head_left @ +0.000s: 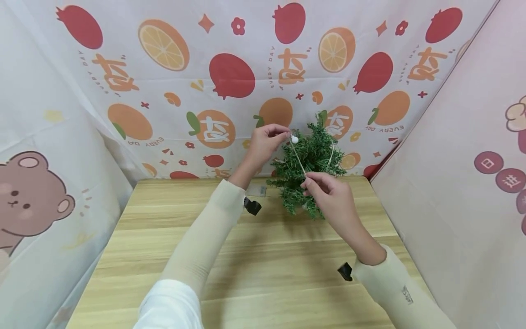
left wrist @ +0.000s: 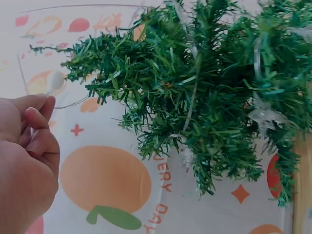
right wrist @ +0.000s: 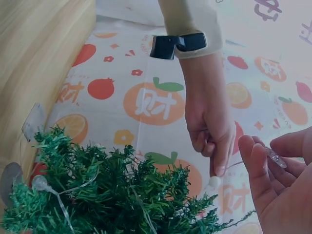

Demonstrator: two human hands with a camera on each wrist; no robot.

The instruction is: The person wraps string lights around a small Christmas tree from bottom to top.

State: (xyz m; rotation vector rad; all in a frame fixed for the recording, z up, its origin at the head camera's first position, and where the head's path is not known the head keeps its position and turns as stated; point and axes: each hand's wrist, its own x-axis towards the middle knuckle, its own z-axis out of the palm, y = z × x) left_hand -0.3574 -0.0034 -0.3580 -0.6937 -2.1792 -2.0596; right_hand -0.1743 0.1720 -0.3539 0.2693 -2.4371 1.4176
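A small green artificial Christmas tree (head_left: 314,155) stands at the back of the table, with a thin pale string of lights (left wrist: 194,92) wound among its branches. Beside the treetop, my left hand (head_left: 267,141) pinches the string just by a white ball bulb (head_left: 294,140). My right hand (head_left: 330,194), lower and in front of the tree, pinches the same string between thumb and fingers. In the right wrist view a small clear piece (right wrist: 276,158) of the string shows between the right fingers. The wire runs slanting from one hand to the other.
A flat clear box (head_left: 257,190) lies on the wooden table (head_left: 263,274) left of the tree. Behind hangs a fruit-printed cloth (head_left: 232,75), close to the tree. Cloth walls stand on both sides. Black camera mounts (head_left: 252,206) stick out from both wrists.
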